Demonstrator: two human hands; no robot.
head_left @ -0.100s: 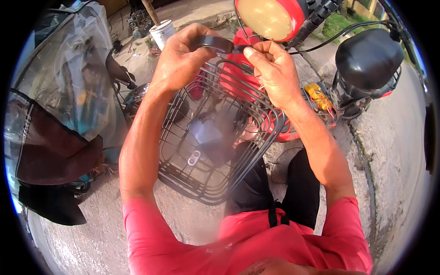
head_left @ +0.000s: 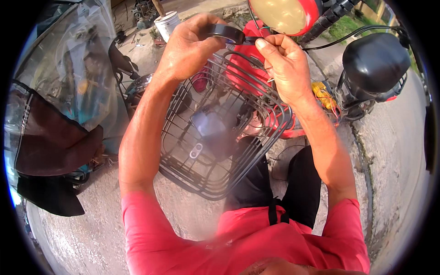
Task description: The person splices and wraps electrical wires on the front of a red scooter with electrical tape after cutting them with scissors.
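My left hand (head_left: 188,48) grips a black roll of tape (head_left: 225,32) above the far rim of a black wire basket (head_left: 206,178). My right hand (head_left: 286,66) pinches thin wires and the tape's loose end just right of the roll, below a round red-rimmed headlamp (head_left: 282,13). Both hands are raised over the basket, close together. Behind the basket's far side shows the red body of a small scooter (head_left: 238,75).
A black scooter seat (head_left: 373,64) stands at the right, with yellow and red wiring (head_left: 323,94) beside it. A clear plastic cover over another vehicle (head_left: 68,78) fills the left. A white bucket (head_left: 166,23) stands far back. Concrete ground (head_left: 394,151) lies all around.
Both hands with the tape roll and wires have shifted slightly up and to the right; the grip looks the same.
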